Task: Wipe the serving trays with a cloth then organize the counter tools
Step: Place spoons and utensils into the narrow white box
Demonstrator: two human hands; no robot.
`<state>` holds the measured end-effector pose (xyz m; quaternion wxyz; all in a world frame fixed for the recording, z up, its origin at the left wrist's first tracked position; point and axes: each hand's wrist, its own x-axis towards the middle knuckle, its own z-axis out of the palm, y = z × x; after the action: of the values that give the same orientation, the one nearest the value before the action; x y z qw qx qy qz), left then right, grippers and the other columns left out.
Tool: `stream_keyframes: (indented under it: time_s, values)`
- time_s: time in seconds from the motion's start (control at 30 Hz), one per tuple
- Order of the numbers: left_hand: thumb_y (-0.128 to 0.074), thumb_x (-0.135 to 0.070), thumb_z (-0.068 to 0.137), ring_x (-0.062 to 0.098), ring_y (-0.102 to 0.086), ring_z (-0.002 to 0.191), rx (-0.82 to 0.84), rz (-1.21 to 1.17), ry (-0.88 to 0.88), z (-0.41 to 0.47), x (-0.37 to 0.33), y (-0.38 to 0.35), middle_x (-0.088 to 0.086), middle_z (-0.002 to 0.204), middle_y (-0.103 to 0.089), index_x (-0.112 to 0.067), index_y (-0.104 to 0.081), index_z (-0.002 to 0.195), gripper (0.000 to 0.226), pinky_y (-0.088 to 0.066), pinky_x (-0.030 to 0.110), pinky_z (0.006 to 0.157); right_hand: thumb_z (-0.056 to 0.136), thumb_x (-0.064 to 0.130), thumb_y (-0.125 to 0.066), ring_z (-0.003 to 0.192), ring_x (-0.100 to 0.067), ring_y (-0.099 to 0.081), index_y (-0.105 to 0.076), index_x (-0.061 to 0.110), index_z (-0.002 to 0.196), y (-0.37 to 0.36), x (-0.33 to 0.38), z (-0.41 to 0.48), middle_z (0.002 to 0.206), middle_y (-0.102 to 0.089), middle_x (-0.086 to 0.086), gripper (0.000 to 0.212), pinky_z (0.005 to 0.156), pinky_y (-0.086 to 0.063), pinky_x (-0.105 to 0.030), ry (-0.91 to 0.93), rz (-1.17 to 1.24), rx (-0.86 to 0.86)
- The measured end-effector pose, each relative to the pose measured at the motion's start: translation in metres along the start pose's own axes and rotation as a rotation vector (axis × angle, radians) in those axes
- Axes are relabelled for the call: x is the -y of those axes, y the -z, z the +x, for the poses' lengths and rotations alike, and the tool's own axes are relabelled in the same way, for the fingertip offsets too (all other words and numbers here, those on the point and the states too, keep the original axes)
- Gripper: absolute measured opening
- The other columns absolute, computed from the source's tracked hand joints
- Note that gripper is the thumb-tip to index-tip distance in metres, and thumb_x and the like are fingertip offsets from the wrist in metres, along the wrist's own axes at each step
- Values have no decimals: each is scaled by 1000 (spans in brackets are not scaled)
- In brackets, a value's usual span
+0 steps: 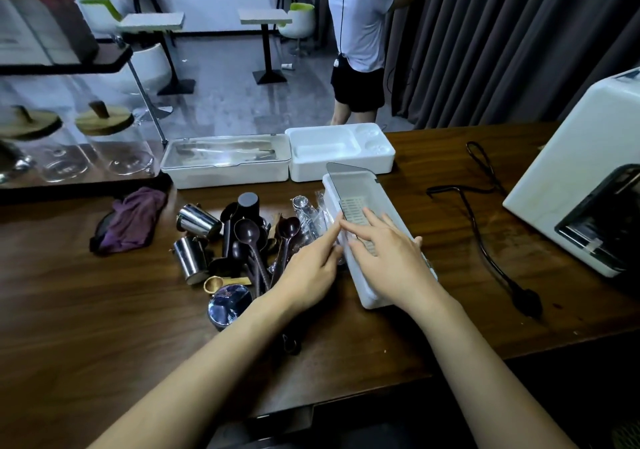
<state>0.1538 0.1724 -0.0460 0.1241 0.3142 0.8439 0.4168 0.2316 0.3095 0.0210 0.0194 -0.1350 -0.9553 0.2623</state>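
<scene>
A long white box [362,190] with a slotted insert and a raised clear lid lies on the wooden counter [104,310] in front of me. My right hand [391,261] rests flat across its near half, fingers straight, thumb over the right rim. My left hand [311,268] touches the box's left wall with straight fingers. Left of the box sits a pile of tools: dark scoops [252,240], steel cups [197,223], a small brass scoop [214,282] and a shiny tamper [228,303]. A purple cloth [133,220] lies crumpled further left.
Two more white trays stand at the counter's far edge: a lidded one [225,164] and an open compartment tray [339,150]. A black cable [485,240] runs to a white machine [581,185] on the right. Glass jars [104,143] stand left. A person [360,40] stands beyond the counter.
</scene>
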Motion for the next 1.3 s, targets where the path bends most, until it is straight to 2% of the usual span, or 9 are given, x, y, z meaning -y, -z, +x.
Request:
stream_keyframes:
  time_s: [0.13, 0.27, 0.43, 0.53, 0.6, 0.87, 0.97, 1.03, 1.3]
  values:
    - [-40, -36, 110, 1, -45, 137, -26, -39, -38, -4, -8, 4, -30, 145, -42, -48, -26, 157, 51, -36, 21, 105, 99, 37, -49, 155, -10, 0, -32, 54, 150, 12, 0, -6, 168, -8, 15, 56, 121, -2, -65, 44, 80, 102]
    - [-43, -57, 104, 11, -57, 128, -5, 22, -6, -3, -3, 3, -8, 147, -57, -46, -20, 160, 61, -42, 25, 94, 98, 32, -50, 154, -15, -14, -41, 59, 143, 31, -3, -8, 166, -14, 20, 53, 123, -18, -56, 56, 181, 84]
    - [-42, -64, 101, 3, -56, 77, -5, 80, 31, -3, -4, 2, -14, 82, -61, -49, -15, 159, 66, -38, 28, 68, 105, 36, -45, 145, -13, -36, -55, 52, 136, 52, -17, -14, 157, -37, 20, 36, 116, -38, -46, 35, 213, -74]
    - [-43, -62, 101, 2, -55, 73, -3, 86, 46, -2, -4, 2, -12, 73, -55, -50, -13, 159, 66, -39, 32, 68, 105, 38, -47, 135, -10, -48, -59, 43, 136, 57, -28, -26, 150, -49, 15, 33, 105, -49, -37, 40, 161, -243]
    - [-43, -61, 102, 1, -54, 72, -2, 89, 42, -3, -6, 2, -11, 72, -54, -50, -13, 159, 65, -39, 30, 67, 104, 37, -49, 117, 1, -51, -61, 37, 136, 56, -34, -37, 137, -56, 19, 34, 86, -48, -15, 42, 157, -337]
    - [-41, -61, 102, 1, -57, 80, 14, 66, 25, 0, -5, -3, -15, 84, -60, -50, -10, 159, 66, -40, 24, 69, 99, 37, -59, 133, -9, -45, -42, 37, 152, 9, -68, -55, 156, -42, 5, 55, 104, -41, -26, -45, 280, -311]
    - [-38, -63, 102, 9, -62, 113, 24, 34, 10, 1, 0, -5, -17, 123, -67, -55, -6, 158, 65, -44, 26, 88, 98, 42, -60, 145, 0, -26, -29, 40, 156, -8, -73, -54, 164, -13, 25, 66, 113, -34, -28, -21, 320, -225]
    - [-36, -59, 104, 10, -49, 137, 8, 15, 9, -1, 1, -2, -14, 154, -48, -56, -3, 156, 62, -38, 29, 102, 97, 47, -59, 140, 6, -21, -24, 44, 156, -14, -76, -52, 164, -4, 29, 69, 112, -35, -30, -19, 322, -201]
    - [-34, -44, 109, 11, -26, 149, 11, 200, -45, 0, 25, 13, -6, 166, -29, -33, 1, 163, 66, -27, 23, 110, 85, 40, -77, 135, -6, -49, -21, 52, 155, -28, -85, -47, 154, -45, 11, 90, 105, -51, -33, -57, 669, -247]
